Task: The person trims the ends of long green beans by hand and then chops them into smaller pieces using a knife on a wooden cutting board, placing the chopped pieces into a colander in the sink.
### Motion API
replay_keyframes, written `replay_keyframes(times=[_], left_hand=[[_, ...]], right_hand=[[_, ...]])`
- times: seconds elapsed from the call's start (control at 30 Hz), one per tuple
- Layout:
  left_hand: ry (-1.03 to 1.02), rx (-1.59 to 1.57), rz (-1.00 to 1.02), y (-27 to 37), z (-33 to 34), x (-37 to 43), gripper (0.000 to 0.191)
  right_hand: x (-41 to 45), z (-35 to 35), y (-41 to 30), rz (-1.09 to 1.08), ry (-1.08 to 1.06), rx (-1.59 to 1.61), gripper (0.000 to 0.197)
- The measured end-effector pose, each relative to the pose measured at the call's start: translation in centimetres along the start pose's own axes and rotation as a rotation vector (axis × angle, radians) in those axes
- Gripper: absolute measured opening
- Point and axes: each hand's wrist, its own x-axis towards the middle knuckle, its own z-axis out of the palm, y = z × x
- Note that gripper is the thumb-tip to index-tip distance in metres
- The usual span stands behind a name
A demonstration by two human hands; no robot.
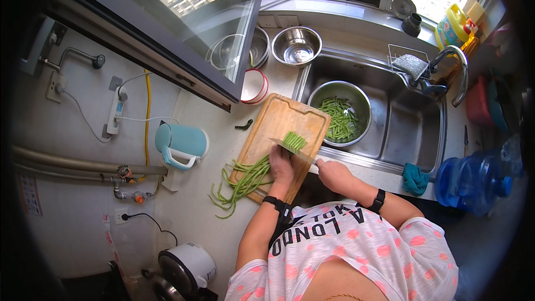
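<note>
On a wooden cutting board (pixel 271 121) lies a bunch of long green beans (pixel 246 175), with its tails hanging over the board's lower left edge onto the counter. My left hand (pixel 281 167) presses the bunch down near its cut end. My right hand (pixel 336 177) grips the handle of a kitchen knife (pixel 288 147), whose blade lies across the beans just beyond my left fingers. Short cut bean pieces (pixel 294 140) sit side by side past the blade. A steel bowl (pixel 368 113) in the sink, beside the board's right edge, holds many more cut pieces.
The double steel sink (pixel 409 129) with its faucet (pixel 459 75) is at the right. Steel bowls (pixel 296 46) and a red-rimmed white bowl (pixel 254 85) stand behind the board, under an opened window sash. A blue kettle (pixel 179 144) is left, a water jug (pixel 468 184) right.
</note>
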Motion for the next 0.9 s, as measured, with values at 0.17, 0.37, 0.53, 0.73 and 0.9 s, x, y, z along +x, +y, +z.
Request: replay_keyframes(times=[0.17, 0.37, 0.53, 0.73, 0.9], left_hand=[[-0.034, -0.016, -0.021, -0.2, 0.8, -0.4, 0.053], [-0.010, 0.011, -0.025, -0.2, 1.0, -0.6, 0.052], [0.052, -0.017, -0.013, 0.0, 0.5, -0.5, 0.050], [-0.161, 0.012, -0.069, 0.8, -2.0, 0.4, 0.053], [-0.126, 0.080, 0.015, 0.3, -2.1, 0.2, 0.055]], right_hand=[[1.5, 0.4, 0.0, 0.008, -0.001, 0.013, 0.014], [2.5, 1.9, 0.7, 0.008, 0.006, -0.013, 0.014], [3.1, 3.3, 0.2, 0.063, 0.015, 0.031, 0.014], [4.0, 2.4, 1.0, 0.067, -0.017, 0.044, 0.016], [4.0, 2.1, 1.2, 0.139, 0.020, 0.152, 0.016]])
